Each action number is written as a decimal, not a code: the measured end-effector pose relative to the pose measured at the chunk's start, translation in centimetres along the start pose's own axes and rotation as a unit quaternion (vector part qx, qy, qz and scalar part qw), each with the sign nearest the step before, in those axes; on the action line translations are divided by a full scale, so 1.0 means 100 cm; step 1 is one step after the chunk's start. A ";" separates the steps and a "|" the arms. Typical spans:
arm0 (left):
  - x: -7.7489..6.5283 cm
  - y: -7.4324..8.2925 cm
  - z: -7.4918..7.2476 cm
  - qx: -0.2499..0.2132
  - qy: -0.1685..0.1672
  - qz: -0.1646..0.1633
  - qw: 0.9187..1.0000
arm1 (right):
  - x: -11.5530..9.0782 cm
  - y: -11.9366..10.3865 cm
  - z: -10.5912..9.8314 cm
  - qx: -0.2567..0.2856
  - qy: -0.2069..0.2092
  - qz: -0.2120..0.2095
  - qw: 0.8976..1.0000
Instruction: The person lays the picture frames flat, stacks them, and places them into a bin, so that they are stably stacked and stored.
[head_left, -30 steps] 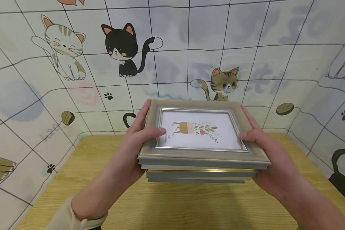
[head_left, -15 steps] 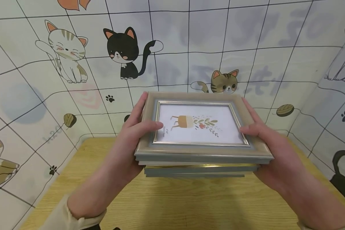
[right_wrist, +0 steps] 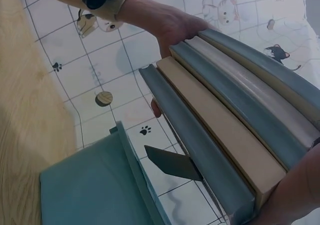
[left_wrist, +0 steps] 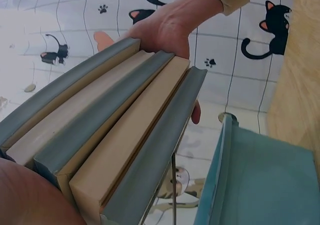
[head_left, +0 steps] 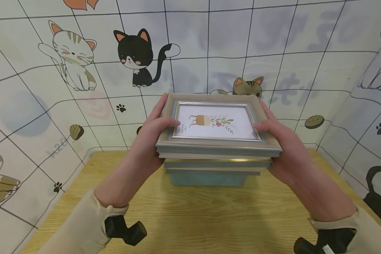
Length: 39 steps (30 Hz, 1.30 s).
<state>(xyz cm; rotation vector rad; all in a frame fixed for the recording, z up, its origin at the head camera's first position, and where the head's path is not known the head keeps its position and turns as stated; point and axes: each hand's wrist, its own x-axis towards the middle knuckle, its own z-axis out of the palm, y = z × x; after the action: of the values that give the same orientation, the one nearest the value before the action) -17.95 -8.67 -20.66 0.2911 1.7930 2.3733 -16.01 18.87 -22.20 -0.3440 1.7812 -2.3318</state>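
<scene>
My left hand (head_left: 146,141) and right hand (head_left: 282,144) grip a stack of several picture frames (head_left: 219,151) from its two sides, thumbs on the top one. That top frame has a beige border, a silvery inner edge and a printed sheet with a plant drawing (head_left: 206,120). Side on, the stack shows alternating blue-grey frames (left_wrist: 165,150) and beige or whitish ones (left_wrist: 135,130). Under the lowest frame, a dark stand flap (right_wrist: 172,163) sticks out. The stack is held above a teal bin (head_left: 207,179), whose rim shows below it in both wrist views.
A light wooden table (head_left: 190,218) bears the bin near its back. Behind and at both sides hangs a white gridded cloth (head_left: 190,38) printed with cartoon cats. Black wrist devices (head_left: 125,229) sit on both beige sleeves.
Both hands have carried the frame stack up and farther from me, shifting a little left lately. The teal bin's front, hidden before, now shows beneath the stack.
</scene>
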 end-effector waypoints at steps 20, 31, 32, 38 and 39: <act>0.075 -0.051 -0.048 0.028 0.020 -0.035 0.999 | 0.076 0.050 -0.020 0.000 0.002 0.018 1.000; 0.117 -0.065 -0.062 0.035 0.023 -0.038 0.998 | 0.121 0.055 -0.032 -0.008 0.033 0.026 0.999; 0.121 -0.071 -0.065 0.033 0.023 -0.046 0.998 | 0.124 0.058 -0.034 -0.010 0.036 0.033 0.999; 0.134 -0.089 -0.068 0.030 0.035 -0.078 0.996 | 0.133 0.072 -0.043 -0.011 0.059 0.085 0.995; 0.136 -0.090 -0.067 0.033 0.041 -0.080 0.995 | 0.135 0.073 -0.045 -0.008 0.062 0.092 0.994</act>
<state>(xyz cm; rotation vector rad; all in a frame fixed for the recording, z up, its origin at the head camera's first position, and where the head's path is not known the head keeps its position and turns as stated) -32.78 -9.23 -30.20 0.0561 1.8579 2.2498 -30.16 17.22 -29.40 -0.0345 1.8016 -2.2557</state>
